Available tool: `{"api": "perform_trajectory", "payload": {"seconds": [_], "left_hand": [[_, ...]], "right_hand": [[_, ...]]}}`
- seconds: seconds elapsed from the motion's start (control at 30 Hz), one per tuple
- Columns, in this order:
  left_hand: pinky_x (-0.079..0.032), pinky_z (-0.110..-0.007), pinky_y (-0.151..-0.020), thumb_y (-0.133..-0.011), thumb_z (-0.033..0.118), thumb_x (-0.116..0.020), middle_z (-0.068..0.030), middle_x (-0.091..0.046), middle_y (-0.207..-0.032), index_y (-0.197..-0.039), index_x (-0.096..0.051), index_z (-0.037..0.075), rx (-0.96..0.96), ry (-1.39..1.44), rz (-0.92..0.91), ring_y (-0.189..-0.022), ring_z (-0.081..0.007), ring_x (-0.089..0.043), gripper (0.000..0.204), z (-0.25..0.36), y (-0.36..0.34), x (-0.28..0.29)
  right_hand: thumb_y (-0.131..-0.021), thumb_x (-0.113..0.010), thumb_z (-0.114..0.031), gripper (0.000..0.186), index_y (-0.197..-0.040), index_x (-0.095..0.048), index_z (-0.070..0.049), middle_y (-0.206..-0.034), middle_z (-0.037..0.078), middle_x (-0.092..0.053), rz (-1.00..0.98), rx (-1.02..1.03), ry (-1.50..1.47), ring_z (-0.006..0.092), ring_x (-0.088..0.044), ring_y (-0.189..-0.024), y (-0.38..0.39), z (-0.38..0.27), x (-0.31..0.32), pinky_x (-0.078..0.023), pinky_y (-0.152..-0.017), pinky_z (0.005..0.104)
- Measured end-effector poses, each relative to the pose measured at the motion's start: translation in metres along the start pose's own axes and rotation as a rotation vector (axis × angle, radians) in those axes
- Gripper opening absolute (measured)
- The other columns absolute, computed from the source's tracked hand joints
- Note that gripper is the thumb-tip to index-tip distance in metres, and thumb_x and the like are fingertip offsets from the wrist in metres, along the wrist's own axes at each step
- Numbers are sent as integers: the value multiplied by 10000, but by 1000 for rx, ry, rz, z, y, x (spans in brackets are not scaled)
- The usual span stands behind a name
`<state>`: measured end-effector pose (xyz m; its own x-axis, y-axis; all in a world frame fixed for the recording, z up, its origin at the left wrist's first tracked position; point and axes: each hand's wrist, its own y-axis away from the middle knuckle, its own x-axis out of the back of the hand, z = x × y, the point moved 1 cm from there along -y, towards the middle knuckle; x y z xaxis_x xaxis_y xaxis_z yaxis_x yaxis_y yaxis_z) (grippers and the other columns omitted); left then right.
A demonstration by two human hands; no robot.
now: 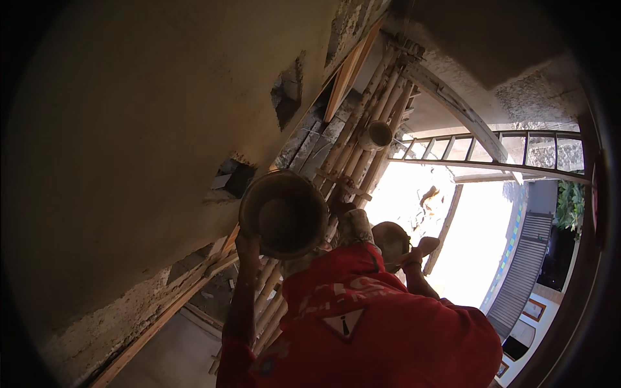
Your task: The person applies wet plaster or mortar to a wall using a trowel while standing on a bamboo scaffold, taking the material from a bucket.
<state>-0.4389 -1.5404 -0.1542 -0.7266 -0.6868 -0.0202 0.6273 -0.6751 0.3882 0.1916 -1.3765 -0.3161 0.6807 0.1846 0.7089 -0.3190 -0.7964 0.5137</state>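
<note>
My left hand [248,248] grips the rim of a round, dark bucket [284,216], close to the plastered wall. The bucket's mouth faces up toward me, and its inside is too dark to make out. At my right side, my right hand [410,258] is closed at the edge of a round, shallow, pan-like container [391,243]. A blunt brown piece [427,246] sticks out beside that hand; I cannot tell what it is. Beyond my feet, a smaller bucket [376,136] stands on the scaffold poles.
Bamboo-like poles [356,152] form the scaffold platform under me. The wall [149,142] on the left has several rough holes [286,92]. A ladder [479,150] and a slanting beam [462,107] lie ahead right. Bright ground [414,194] shows below the platform's right edge.
</note>
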Motion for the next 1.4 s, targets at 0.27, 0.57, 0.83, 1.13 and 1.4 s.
{"api": "perform_trajectory", "payload": {"seconds": [0.27,0.57,0.83,1.13,1.4], "left_hand": [[-426,-395,-938,-767,79,-604,-197,-582,-1172,-1269,-477,-34,-35,-442,-73,-1075,-321,-567,531,100,-111,-131],[-466,-397,-939,-743,170,-664,-223,-622,-1140,-1244,-548,-9,-369,-815,-383,-1071,-331,-605,545,258,-257,-314],[-436,-365,-955,-873,205,-577,-125,-618,-1138,-1189,-586,3,-638,-813,-598,-1051,-234,-577,376,391,-357,-407],[-418,-350,-973,-950,230,-503,-112,-618,-1139,-1203,-586,14,-754,-686,-567,-1059,-211,-566,343,371,-488,-399],[-387,-320,-999,-917,200,-521,-133,-583,-1226,-1302,-521,-7,-435,-725,-583,-1129,-204,-530,437,427,-415,-433]], "right_hand": [[-676,-654,-257,367,-930,-620,6,-858,150,-630,57,-76,138,262,-618,-803,-11,2,5,-505,-659,400],[-598,-810,-355,501,-921,-661,-2,-911,173,-671,106,-25,-120,289,-672,-872,-80,88,24,-536,-710,399],[-598,-797,-354,577,-1019,-635,7,-931,188,-669,216,-101,-132,321,-670,-903,-132,26,32,-539,-725,404],[-579,-780,-355,566,-1006,-660,-3,-934,209,-674,232,-121,27,362,-672,-918,-196,-30,73,-542,-737,430],[-563,-790,-370,564,-970,-661,-2,-939,204,-673,172,-157,295,356,-674,-889,-181,-186,114,-538,-739,438]]}}
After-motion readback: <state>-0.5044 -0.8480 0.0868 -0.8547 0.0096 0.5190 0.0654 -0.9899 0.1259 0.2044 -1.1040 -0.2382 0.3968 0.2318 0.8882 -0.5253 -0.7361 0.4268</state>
